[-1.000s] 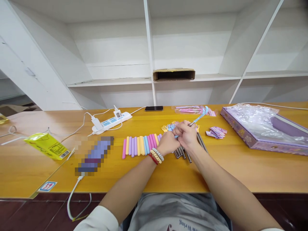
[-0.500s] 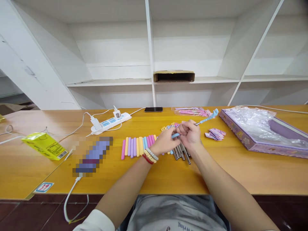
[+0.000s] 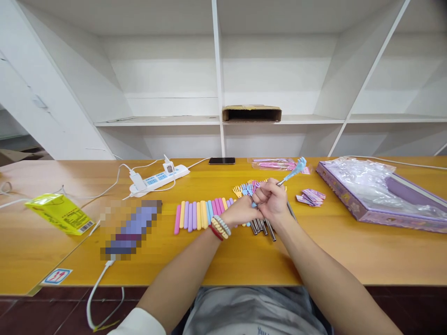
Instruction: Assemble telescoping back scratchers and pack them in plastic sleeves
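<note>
A back scratcher with a light blue claw-shaped head [image 3: 296,169] slants up to the right from my right hand [image 3: 272,201], whose fingers are wrapped round its metal rod. My left hand [image 3: 240,211] meets the right one at the blue handle end, closed on it; its fingertips are partly hidden. Under and behind both hands lie several bare metal rods [image 3: 268,229] and small claw heads [image 3: 238,191] in yellow, blue and purple. A row of coloured handle tubes [image 3: 193,215] lies left of my left hand, partly covered by it.
Small printed cards [image 3: 310,197] and a purple box [image 3: 370,213] with clear plastic bags lie to the right. Pink packaged items [image 3: 275,164] and a black phone [image 3: 222,161] lie at the back. Leftward are a power strip [image 3: 160,179], a blurred-out device [image 3: 136,230] and a yellow carton [image 3: 63,214].
My hands have come closer together, and less of the blue handle shows between them. The claw head has shifted a little to the left.
</note>
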The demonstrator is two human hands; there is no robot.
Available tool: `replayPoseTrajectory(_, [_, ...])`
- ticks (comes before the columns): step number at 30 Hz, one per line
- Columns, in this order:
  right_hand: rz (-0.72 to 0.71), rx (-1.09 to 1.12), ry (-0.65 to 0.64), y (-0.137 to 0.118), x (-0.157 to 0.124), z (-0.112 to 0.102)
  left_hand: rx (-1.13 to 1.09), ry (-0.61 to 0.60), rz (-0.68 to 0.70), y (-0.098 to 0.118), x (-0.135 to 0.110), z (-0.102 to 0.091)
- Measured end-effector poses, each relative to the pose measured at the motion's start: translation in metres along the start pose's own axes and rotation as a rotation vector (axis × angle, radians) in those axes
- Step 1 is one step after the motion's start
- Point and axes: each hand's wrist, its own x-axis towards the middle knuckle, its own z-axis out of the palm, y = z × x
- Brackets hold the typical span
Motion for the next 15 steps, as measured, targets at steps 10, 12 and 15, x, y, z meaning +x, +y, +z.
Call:
replayPoseTrajectory(10, [-0.022, 0.106, -0.039, -0.023, 0.002, -0.006, -0.104, -0.244, -0.190, 0.005, -0.003, -0.023])
replayPoseTrajectory(12, [-0.021, 0.129, -0.019, -0.024, 0.003, -0.006, -0.068, -0.228, -0.197, 0.008, -0.004, -0.024])
replayPoseTrajectory(15, [-0.031, 0.155, 0.008, -0.025, 0.005, -0.007, -0.045, -0.207, -0.179, 0.009, -0.005, -0.025])
